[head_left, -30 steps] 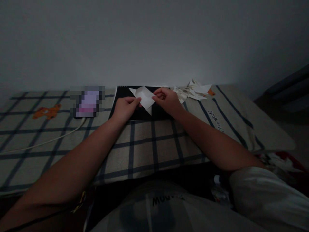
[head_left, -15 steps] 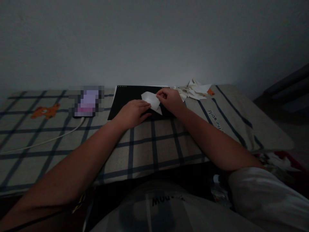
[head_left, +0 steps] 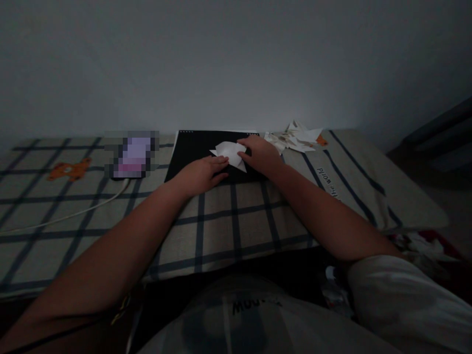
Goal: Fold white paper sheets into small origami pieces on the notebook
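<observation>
A small sheet of white paper (head_left: 232, 151), folded to several points, lies on a black spiral-bound pad (head_left: 188, 152). My left hand (head_left: 201, 174) rests at the pad's front, its fingers stretched out flat with their tips on the paper's lower left part. The left thumb stands apart from the paper. On the other side, my right hand (head_left: 261, 153) has its fingers and thumb closed on the paper's right edge. The underside of the paper is hidden.
Several folded white papers (head_left: 295, 137) are heaped right of the pad. At left lies a phone (head_left: 132, 157), its screen blurred, with a white cable (head_left: 92, 206). A checked cloth (head_left: 221, 231) covers the table, which meets the wall (head_left: 236, 69). A red container (head_left: 429, 236) stands lower right.
The paper has been turned or refolded: a point now sticks out at its left. My left hand has shifted slightly left and down; my right fingers have spread along the paper's edge.
</observation>
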The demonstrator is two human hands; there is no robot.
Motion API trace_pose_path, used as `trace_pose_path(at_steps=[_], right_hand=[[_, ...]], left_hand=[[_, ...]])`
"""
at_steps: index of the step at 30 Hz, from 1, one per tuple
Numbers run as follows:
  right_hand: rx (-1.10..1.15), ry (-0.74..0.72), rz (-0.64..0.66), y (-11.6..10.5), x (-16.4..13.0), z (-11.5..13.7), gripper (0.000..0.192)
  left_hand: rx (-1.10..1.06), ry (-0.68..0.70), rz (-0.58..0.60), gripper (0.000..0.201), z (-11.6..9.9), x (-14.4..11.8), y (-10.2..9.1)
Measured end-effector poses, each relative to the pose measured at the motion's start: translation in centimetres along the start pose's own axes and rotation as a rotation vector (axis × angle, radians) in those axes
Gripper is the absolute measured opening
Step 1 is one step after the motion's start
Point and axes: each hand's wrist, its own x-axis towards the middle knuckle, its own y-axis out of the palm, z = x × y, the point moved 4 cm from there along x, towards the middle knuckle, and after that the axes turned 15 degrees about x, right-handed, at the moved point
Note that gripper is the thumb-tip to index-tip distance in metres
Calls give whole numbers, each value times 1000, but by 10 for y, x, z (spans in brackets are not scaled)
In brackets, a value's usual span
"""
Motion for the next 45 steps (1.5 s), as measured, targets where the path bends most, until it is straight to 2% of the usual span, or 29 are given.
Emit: trace_pose_path(at_steps=[4, 12, 17, 22, 34, 39, 45], right_hand=[[-68, 15, 14, -5, -2, 6, 41], [-157, -34, 8, -17, -1, 19, 25], [-192, -179, 127, -15, -2, 22, 22], [-187, -249, 204, -16, -5, 25, 23], [-212, -178, 286, -22, -8, 32, 24], [-275, -192, 264, -19, -10, 34, 29], [-301, -102, 252, -18, -8, 34, 25]], left_hand=[[-19, 2, 1, 61, 1, 0, 1], [-63, 13, -52, 60, 4, 0, 3], [-61, 29, -63, 59, 3, 0, 4], [-16, 73, -65, 56, -2, -1, -1], [39, 5, -24, 56, -8, -3, -7], [44, -4, -23, 57, -10, -3, -9], [92, -13, 30, 64, -12, -5, -10]])
